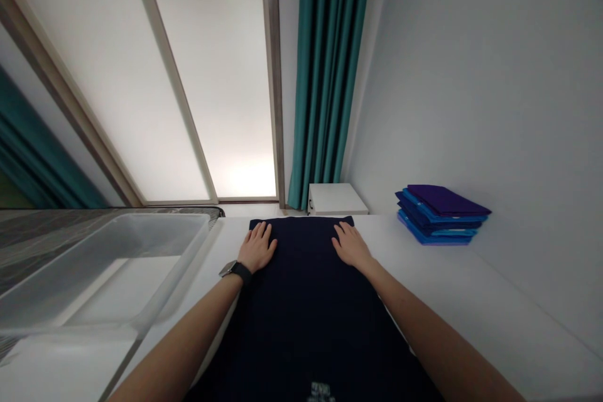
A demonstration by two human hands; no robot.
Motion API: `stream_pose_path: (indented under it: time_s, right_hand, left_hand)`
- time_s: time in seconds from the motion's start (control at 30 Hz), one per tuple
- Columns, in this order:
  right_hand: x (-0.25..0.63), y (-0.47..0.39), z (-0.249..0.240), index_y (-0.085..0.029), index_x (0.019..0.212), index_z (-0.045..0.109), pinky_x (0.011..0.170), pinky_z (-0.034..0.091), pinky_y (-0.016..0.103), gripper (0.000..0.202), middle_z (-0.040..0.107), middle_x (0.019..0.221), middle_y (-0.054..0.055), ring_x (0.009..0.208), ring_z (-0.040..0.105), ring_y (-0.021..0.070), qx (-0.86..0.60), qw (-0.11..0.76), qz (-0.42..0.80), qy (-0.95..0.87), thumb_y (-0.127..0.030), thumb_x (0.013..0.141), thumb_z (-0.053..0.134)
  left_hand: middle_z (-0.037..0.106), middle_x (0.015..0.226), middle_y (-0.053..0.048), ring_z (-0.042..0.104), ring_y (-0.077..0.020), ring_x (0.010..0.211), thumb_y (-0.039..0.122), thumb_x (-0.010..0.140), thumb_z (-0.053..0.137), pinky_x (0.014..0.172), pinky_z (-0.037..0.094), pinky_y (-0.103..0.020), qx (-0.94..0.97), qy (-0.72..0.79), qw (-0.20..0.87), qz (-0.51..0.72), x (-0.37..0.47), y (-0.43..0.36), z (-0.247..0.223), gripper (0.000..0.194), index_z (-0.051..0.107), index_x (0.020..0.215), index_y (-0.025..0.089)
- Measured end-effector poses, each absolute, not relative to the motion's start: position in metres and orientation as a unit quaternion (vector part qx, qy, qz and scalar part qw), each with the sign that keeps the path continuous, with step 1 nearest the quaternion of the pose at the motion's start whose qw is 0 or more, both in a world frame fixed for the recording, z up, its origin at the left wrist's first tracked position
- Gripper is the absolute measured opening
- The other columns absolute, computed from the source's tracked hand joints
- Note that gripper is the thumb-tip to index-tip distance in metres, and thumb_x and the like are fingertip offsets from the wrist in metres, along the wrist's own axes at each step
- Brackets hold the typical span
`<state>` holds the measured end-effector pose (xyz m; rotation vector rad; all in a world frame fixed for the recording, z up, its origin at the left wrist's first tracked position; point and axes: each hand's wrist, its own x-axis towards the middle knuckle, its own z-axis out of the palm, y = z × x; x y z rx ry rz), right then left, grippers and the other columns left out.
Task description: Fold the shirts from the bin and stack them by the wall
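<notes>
A dark navy cloth [306, 289] lies spread on the white table, its far edge straight across. My left hand [257, 246] rests flat on the cloth's far left corner, fingers stretched out. On the far right corner my right hand [350, 245] lies in the same way, fingers apart. Neither hand grips anything. A small pale printed patch [321, 389] shows on the dark fabric at the bottom of the view; whether this is the same cloth or clothing I cannot tell. A watch [235, 270] with a black strap sits on my left wrist.
A translucent plastic bin [155, 314] stands to the left. On the right of the white table [471, 308], a stack of folded blue and purple pieces [443, 217] sits near the wall. A white cabinet [336, 199] and teal curtain [330, 75] are beyond the table's far edge.
</notes>
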<state>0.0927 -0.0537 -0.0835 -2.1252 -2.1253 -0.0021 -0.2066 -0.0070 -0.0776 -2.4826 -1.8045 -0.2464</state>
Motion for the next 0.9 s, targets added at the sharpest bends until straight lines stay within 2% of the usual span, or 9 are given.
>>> stream_pose_path:
  time_s: [0.1,0.23,0.47,0.7,0.9]
  right_hand:
    - [0.1,-0.034,-0.092,-0.012,0.152,0.025,0.117,0.009,0.045,0.063,0.018,0.16,0.012,0.147,0.014,0.024,-0.744,0.036,0.044,-0.666,-0.045,0.098,0.02]
    - [0.109,-0.024,-0.104,-0.013,0.154,0.016,0.117,0.005,0.048,0.069,0.01,0.161,0.011,0.148,0.006,0.0222,-0.772,0.019,0.061,-0.632,-0.051,0.097,0.014]
    - [0.112,-0.019,-0.105,-0.013,0.154,0.016,0.117,0.004,0.049,0.071,0.01,0.161,0.01,0.148,0.005,0.0215,-0.779,0.02,0.064,-0.623,-0.053,0.096,0.013]
    - [0.117,-0.011,-0.103,-0.011,0.153,0.019,0.117,0.01,0.049,0.071,0.014,0.161,0.01,0.147,0.01,0.0216,-0.785,0.022,0.072,-0.615,-0.052,0.096,0.014]
    - [0.122,-0.005,-0.105,-0.01,0.154,0.016,0.117,0.006,0.049,0.07,0.01,0.161,0.01,0.148,0.007,0.0223,-0.799,0.023,0.063,-0.598,-0.049,0.096,0.013]
  left_hand:
    - [0.031,0.156,-0.01,0.024,-0.0233,0.145,0.044,0.097,0.028,0.116,0.022,-0.044,-0.787,-0.615,-0.001,-0.056,-0.206,0.011,-0.08,0.058,0.036,0.147,0.015]
    - [0.026,0.158,-0.009,0.019,-0.0224,0.147,0.047,0.097,0.025,0.117,0.019,-0.047,-0.767,-0.64,-0.011,-0.047,-0.209,0.023,-0.086,0.061,0.033,0.148,0.016]
    - [0.022,0.159,-0.01,0.018,-0.0235,0.147,0.048,0.096,0.023,0.117,0.018,-0.048,-0.756,-0.653,-0.007,-0.043,-0.209,0.026,-0.089,0.064,0.031,0.15,0.014]
    - [0.022,0.159,-0.009,0.016,-0.0231,0.147,0.05,0.096,0.021,0.117,0.018,-0.049,-0.76,-0.648,-0.003,-0.044,-0.21,0.028,-0.092,0.066,0.03,0.15,0.013]
    - [0.022,0.159,-0.009,0.017,-0.0231,0.147,0.051,0.096,0.022,0.118,0.017,-0.049,-0.76,-0.647,-0.009,-0.051,-0.211,0.029,-0.093,0.066,0.03,0.15,0.014]
